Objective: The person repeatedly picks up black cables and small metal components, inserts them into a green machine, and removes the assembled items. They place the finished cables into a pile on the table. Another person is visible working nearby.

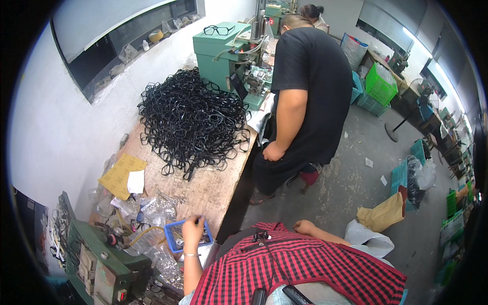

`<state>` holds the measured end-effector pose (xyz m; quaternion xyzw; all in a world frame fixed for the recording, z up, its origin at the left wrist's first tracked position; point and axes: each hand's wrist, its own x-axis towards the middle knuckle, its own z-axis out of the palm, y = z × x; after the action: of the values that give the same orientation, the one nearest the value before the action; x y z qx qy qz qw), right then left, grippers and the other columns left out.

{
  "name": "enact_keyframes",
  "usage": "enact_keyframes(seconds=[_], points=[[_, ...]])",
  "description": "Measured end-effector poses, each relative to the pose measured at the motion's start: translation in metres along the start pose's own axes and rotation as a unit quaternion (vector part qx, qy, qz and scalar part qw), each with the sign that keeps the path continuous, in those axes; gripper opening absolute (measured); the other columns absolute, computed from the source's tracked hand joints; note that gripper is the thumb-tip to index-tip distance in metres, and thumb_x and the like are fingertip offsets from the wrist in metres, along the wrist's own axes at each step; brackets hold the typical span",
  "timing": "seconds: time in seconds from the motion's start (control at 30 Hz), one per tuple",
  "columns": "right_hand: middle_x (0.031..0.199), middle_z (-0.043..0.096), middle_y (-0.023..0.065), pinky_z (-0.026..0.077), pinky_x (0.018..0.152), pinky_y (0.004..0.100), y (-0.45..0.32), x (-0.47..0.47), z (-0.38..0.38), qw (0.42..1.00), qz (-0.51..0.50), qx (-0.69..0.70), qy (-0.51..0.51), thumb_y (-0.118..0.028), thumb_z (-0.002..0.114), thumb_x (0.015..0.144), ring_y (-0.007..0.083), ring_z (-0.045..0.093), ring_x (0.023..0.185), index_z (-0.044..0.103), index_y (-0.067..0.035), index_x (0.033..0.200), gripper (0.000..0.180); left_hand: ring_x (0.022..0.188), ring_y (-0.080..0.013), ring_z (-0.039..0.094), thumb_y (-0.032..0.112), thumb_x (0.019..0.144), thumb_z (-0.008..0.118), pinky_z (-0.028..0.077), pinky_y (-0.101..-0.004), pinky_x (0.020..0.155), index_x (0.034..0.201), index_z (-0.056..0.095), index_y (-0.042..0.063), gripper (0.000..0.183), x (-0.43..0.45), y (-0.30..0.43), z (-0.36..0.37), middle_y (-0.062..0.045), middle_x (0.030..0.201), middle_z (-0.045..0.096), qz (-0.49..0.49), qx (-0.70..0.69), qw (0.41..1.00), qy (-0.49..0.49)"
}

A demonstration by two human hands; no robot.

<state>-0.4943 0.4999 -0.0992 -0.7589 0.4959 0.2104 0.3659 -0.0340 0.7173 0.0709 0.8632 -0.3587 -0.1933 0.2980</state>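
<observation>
My left hand (193, 231) is over a blue plastic tray (170, 243) at the near end of the workbench, fingers curled. A small dark spot shows between thumb and forefinger; whether it is a held part or a shadow is unclear. Small metal pieces (178, 233) lie in the tray, partly hidden by the hand. To the right, my right hand (305, 227) hangs beside my red-and-black checked apron (297, 259), its fingers bent and their tips hard to see. Farther up the bench lies a large heap of black eyeglass frames (194, 122).
A green machine (114, 263) stands at the near left, beside clear plastic bags (162, 207) and yellow paper (122, 176). Behind the heap is another green machine (217, 49) with black glasses (218, 30) on top. A person in black (312, 80) occupies the bench's right side.
</observation>
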Motion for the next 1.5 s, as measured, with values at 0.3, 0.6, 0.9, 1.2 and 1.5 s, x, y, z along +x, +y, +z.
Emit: enact_keyframes(seconds=[0.3,0.6,0.9,1.2,1.5], points=[[0.112,0.072,0.0132,0.052,0.091,0.0414,0.016,-0.024,0.018,0.989,0.076,0.126,-0.009,-0.033,0.064,0.081,0.0314,0.067,0.105,0.074,-0.016,0.114,0.038,0.089,-0.0116,0.063,0.025,0.102,0.057,0.051,-0.0245,0.074,0.112,0.068,0.001,0.028,0.179,0.11,0.016,-0.005,0.103,0.069,0.129,-0.263,0.952,0.087],[0.097,0.075,0.0128,0.055,0.08,0.0356,0.131,-0.009,-0.06,0.953,0.206,0.207,0.077,-0.025,0.07,0.078,0.0264,0.072,0.089,0.076,-0.01,0.109,0.036,0.102,-0.0164,0.066,0.027,0.103,0.054,0.058,-0.0297,0.074,0.116,0.067,0.002,0.031,0.345,0.251,0.057,-0.008,0.112,0.069,0.086,-0.413,0.904,0.069],[0.085,0.073,0.0167,0.054,0.078,0.0413,0.142,-0.048,-0.027,0.881,0.313,0.306,0.176,-0.029,0.064,0.082,0.0316,0.07,0.083,0.076,-0.006,0.089,0.027,0.074,-0.02,0.067,0.03,0.099,0.057,0.056,-0.0307,0.055,0.113,0.066,-0.004,0.038,0.588,0.279,0.115,-0.012,0.103,0.07,-0.041,-0.359,0.928,0.092],[0.095,0.07,0.0243,0.053,0.081,0.0439,0.013,-0.083,-0.035,0.877,0.344,0.311,0.128,-0.038,0.059,0.087,0.0378,0.069,0.094,0.075,-0.007,0.098,0.036,0.107,-0.0478,0.062,0.043,0.099,0.049,0.046,-0.0471,0.093,0.111,0.066,-0.011,0.058,0.721,0.251,0.192,-0.033,0.108,0.067,0.033,-0.156,0.982,0.098],[0.093,0.069,0.0189,0.053,0.073,0.0507,0.009,-0.044,0.014,0.967,0.22,0.125,0.033,-0.021,0.057,0.085,0.0399,0.067,0.085,0.07,-0.003,0.095,0.024,0.064,-0.0344,0.068,0.016,0.086,0.058,0.054,-0.0513,0.061,0.076,0.074,0.007,0.021,0.743,0.227,0.198,-0.014,0.075,0.072,0.246,0.344,0.867,0.265]])
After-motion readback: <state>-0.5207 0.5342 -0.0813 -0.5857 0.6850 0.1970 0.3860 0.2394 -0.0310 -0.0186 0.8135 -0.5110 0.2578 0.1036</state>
